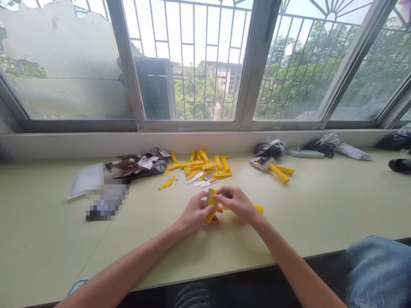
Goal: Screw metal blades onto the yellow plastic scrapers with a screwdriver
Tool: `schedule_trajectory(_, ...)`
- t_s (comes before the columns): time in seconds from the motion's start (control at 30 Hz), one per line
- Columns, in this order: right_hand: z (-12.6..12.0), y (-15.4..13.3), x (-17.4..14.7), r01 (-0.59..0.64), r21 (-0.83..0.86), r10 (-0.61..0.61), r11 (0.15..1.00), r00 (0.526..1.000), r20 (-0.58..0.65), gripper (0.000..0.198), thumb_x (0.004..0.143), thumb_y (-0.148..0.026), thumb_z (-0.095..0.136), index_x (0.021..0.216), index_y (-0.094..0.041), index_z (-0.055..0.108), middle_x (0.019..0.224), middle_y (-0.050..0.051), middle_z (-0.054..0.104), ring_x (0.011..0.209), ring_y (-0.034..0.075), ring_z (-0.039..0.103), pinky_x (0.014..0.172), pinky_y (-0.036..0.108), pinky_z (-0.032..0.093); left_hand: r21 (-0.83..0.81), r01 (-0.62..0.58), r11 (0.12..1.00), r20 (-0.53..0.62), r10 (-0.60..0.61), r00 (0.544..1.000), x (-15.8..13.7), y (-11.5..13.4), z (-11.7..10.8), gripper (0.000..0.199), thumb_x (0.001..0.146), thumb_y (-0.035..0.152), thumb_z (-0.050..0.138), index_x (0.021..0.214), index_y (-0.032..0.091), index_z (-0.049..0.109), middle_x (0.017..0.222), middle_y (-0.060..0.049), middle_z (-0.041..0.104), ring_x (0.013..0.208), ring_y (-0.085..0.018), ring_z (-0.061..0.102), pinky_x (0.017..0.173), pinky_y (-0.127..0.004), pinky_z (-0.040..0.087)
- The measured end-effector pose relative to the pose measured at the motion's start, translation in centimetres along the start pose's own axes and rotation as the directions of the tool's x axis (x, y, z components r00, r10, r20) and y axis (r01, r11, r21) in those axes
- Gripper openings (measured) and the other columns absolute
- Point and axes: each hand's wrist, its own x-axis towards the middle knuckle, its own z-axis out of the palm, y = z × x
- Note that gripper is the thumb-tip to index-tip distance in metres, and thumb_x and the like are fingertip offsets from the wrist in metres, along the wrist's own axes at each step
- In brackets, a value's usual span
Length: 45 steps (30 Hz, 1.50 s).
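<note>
The single view comes from the person's head, looking forward and down across the surface (324, 205) toward the window (257, 64). The left forearm (138, 261) and right forearm (292, 256) rise from the bottom edge, close to the lens, and converge on the yellow scraper (210, 199) near the centre of the frame. The surface's near edge slants across the lower frame, with jeans (379, 273) at lower right. Farther off, a low wall (192, 142) crosses just above mid-frame; the window fills the upper part, its outer posts spreading apart toward the top in this wide view.
</note>
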Motion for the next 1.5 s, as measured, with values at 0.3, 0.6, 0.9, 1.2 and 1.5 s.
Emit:
schedule_trajectory(0.3, 0.1, -0.1, -0.3, 0.070, -0.048, -0.071, 0.996, 0.997, -0.029, 0.030, 0.087, -0.046, 0.070, 0.084, -0.016, 0.073, 0.059, -0.006, 0.044, 0.057, 0.011, 0.039, 0.054, 0.025, 0.032, -0.027, 0.010, 1.000, -0.032, -0.011, 0.999, 0.1, -0.1, 0.2, 0.060, 0.077, 0.057, 0.082, 0.110, 0.016, 0.052, 0.089, -0.011, 0.076, 0.067, -0.023, 0.077, 0.069, -0.038, 0.065)
schedule_trajectory(0.6, -0.6, -0.1, -0.4, 0.251, -0.191, -0.304, 0.949, 0.892, -0.335, 0.038, 0.101, -0.049, 0.051, 0.087, -0.019, 0.070, 0.072, 0.001, 0.060, 0.066, 0.016, 0.053, 0.062, 0.029, 0.043, -0.033, 0.026, 0.999, -0.071, -0.028, 0.997, 0.2, 0.2, 0.1, 0.049, 0.080, 0.047, 0.081, 0.103, 0.018, 0.049, 0.087, -0.011, 0.077, 0.062, -0.023, 0.076, 0.061, -0.035, 0.063)
schedule_trajectory(0.9, -0.5, -2.5, -0.6, 0.238, -0.435, -0.479, 0.868, 0.632, -0.609, 0.047, 0.108, -0.046, 0.036, 0.070, -0.022, 0.051, 0.061, 0.001, 0.053, 0.053, 0.015, 0.047, 0.058, 0.031, 0.035, -0.081, 0.079, 0.994, -0.092, -0.086, 0.992, 0.4, 0.4, -0.1, 0.045, 0.078, 0.038, 0.082, 0.098, 0.018, 0.048, 0.084, -0.012, 0.076, 0.062, -0.024, 0.076, 0.059, -0.035, 0.063)
schedule_trajectory(1.2, 2.6, -2.9, 1.4, 0.381, -0.453, -0.581, 0.806, 0.653, -0.485, 0.043, 0.106, -0.053, 0.038, 0.077, -0.023, 0.051, 0.062, 0.001, 0.060, 0.052, 0.014, 0.054, 0.055, 0.027, 0.040, -0.110, 0.113, 0.988, -0.086, -0.122, 0.989, 0.5, 0.4, -0.2, 0.041, 0.081, 0.031, 0.080, 0.098, 0.019, 0.045, 0.083, -0.013, 0.076, 0.059, -0.022, 0.074, 0.059, -0.036, 0.063)
schedule_trajectory(1.5, 2.4, -2.4, 1.3, 0.408, -0.462, -0.602, 0.788, 0.669, -0.436, 0.043, 0.104, -0.053, 0.041, 0.074, -0.023, 0.052, 0.057, 0.000, 0.056, 0.048, 0.013, 0.048, 0.054, 0.027, 0.039, -0.108, 0.107, 0.988, -0.072, -0.115, 0.991, 0.3, 0.6, -0.1, 0.041, 0.080, 0.032, 0.080, 0.098, 0.018, 0.045, 0.081, -0.011, 0.076, 0.061, -0.025, 0.076, 0.059, -0.036, 0.062)
